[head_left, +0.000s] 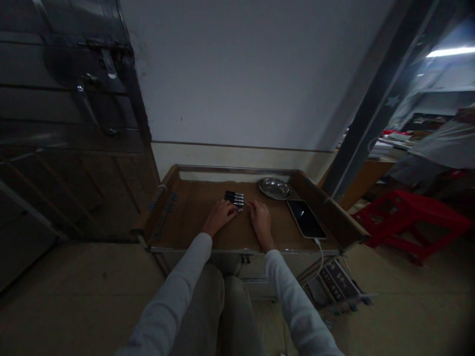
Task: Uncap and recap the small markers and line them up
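Observation:
Several small black-and-silver cylinders (pixel 234 196) lie side by side in a row on the brown board of a small table. At the near end of the row, my left hand (pixel 219 216) has its fingers curled together. Something small and reddish shows at its fingertips, too small to name. My right hand (pixel 261 220), just to the right, pinches a thin light-coloured stick (pixel 247 203) that points left toward the cylinders. Dim light and the fingers hide the detail between the two hands.
A round metal dish (pixel 275 188) stands at the table's back right. In front of it lies a phone (pixel 306 218) with a white cable (pixel 321 257) hanging over the edge. Raised sides (pixel 326 207) border the table. A red stool (pixel 415 217) is off to the right.

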